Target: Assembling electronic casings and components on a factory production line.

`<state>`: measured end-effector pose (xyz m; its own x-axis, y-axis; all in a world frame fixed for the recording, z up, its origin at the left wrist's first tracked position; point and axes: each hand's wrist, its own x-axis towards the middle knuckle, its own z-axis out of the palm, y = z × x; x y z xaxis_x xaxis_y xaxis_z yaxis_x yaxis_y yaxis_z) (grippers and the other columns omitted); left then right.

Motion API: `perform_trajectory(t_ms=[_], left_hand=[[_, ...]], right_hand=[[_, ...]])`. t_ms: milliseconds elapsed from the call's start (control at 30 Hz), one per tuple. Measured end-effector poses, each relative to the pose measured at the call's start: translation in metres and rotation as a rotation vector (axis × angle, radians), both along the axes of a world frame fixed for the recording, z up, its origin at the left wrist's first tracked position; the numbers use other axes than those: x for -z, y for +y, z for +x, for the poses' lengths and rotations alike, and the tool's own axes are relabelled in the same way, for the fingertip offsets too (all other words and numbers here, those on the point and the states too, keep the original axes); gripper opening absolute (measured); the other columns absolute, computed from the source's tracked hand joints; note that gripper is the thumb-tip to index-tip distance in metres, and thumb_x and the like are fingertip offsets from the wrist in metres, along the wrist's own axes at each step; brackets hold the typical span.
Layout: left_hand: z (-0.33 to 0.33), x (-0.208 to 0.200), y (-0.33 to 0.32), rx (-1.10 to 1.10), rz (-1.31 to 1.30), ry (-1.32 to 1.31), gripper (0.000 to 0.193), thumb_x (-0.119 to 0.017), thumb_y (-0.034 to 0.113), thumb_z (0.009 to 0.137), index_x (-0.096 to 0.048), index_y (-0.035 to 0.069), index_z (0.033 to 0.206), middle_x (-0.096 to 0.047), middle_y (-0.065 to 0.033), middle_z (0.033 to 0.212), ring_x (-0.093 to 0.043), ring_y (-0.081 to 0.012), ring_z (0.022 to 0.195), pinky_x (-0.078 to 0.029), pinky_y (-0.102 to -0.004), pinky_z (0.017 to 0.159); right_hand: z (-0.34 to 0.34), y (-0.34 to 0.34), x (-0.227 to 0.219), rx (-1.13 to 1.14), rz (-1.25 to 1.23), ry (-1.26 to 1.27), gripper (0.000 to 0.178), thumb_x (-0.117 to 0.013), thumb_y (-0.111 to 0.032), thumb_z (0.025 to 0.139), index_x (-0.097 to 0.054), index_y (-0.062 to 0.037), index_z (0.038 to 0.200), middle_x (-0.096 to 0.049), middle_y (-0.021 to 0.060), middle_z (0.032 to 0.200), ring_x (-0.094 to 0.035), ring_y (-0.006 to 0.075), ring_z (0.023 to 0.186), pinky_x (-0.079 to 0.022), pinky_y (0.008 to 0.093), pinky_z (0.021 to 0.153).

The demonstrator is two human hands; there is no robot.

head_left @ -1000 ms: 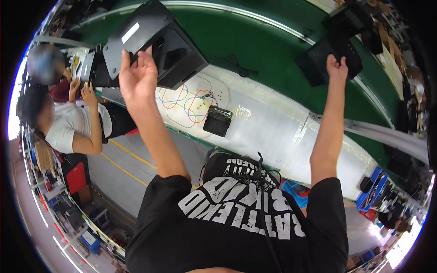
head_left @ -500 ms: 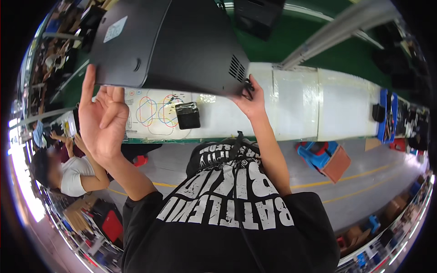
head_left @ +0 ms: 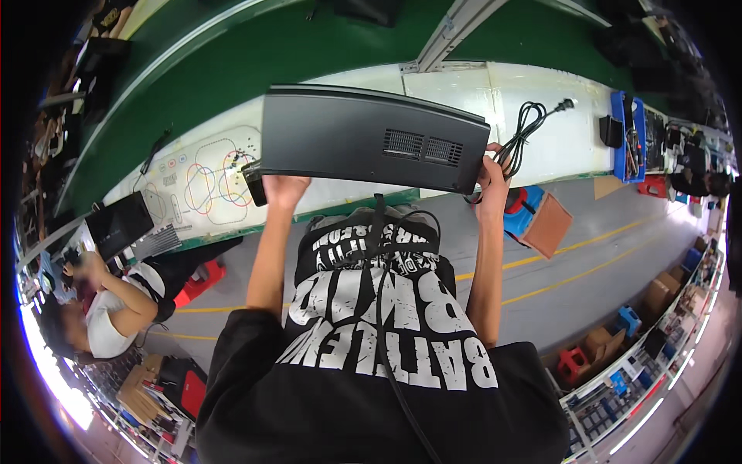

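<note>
A large black box-shaped appliance (head_left: 332, 135) with two slotted vents is held up in front of me, above the near side of the white bench. My left hand (head_left: 286, 189) grips its lower left edge; the fingers are mostly hidden behind the casing. At the lower right corner, my right hand (head_left: 492, 179) is closed around the appliance. A looped black power cord (head_left: 525, 127) with a plug sticks out beyond that hand, against its fingers. Partly covered by the appliance's left end, a small black box (head_left: 253, 184) rests on the bench.
The white bench (head_left: 553, 108) runs across, with a printed mat (head_left: 205, 189) at left and a blue tray (head_left: 618, 158) of tools at right. A grey post (head_left: 444, 42) rises behind. A blue stool (head_left: 516, 220) stands at right. Another person (head_left: 124, 309) sits at left, near a black panel (head_left: 120, 224).
The appliance has turned to show its vented side and come lower. My left hand, open before, now grips its edge. The power cord has come into view at the right.
</note>
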<state>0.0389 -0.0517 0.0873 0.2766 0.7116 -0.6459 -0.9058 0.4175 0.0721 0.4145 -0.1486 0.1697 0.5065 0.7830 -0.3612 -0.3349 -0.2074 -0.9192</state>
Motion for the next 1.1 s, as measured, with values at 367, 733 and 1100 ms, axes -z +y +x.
perform_trajectory(t_ms=[367, 733, 1100], left_hand=[[-0.048, 0.138, -0.055, -0.253, -0.068, -0.277, 0.03, -0.043, 0.028, 0.095, -0.066, 0.01, 0.1, -0.069, -0.0021, 0.091, -0.063, -0.0206, 0.077, -0.053, -0.0367, 0.069], [-0.038, 0.148, -0.105, -0.26, -0.106, -0.242, 0.034, -0.036, 0.03, 0.099, -0.062, 0.008, 0.104, -0.069, -0.0047, 0.098, -0.065, -0.0174, 0.091, -0.054, -0.0354, 0.078], [-0.192, 0.097, -0.081, 0.189, -0.1, 1.319, 0.031, -0.051, 0.026, 0.093, -0.067, 0.0, 0.098, -0.066, -0.0103, 0.072, -0.064, -0.0181, 0.056, -0.05, -0.0286, 0.053]], right_hand=[[-0.062, 0.037, 0.088, -0.5, -0.201, -0.336, 0.024, -0.056, -0.01, 0.089, -0.053, -0.0053, 0.113, -0.053, 0.0019, 0.098, -0.048, 0.0123, 0.086, -0.04, 0.0258, 0.08], [-0.129, 0.146, 0.073, -0.839, -0.447, -1.236, 0.077, -0.049, -0.061, 0.09, -0.051, 0.0114, 0.118, -0.059, 0.0251, 0.115, -0.05, 0.0386, 0.118, -0.022, 0.0569, 0.109], [-0.111, 0.164, 0.01, -1.015, -0.707, -1.362, 0.091, -0.042, -0.076, 0.083, -0.048, 0.0, 0.133, -0.05, 0.0261, 0.132, -0.046, 0.0441, 0.124, -0.024, 0.0565, 0.108]])
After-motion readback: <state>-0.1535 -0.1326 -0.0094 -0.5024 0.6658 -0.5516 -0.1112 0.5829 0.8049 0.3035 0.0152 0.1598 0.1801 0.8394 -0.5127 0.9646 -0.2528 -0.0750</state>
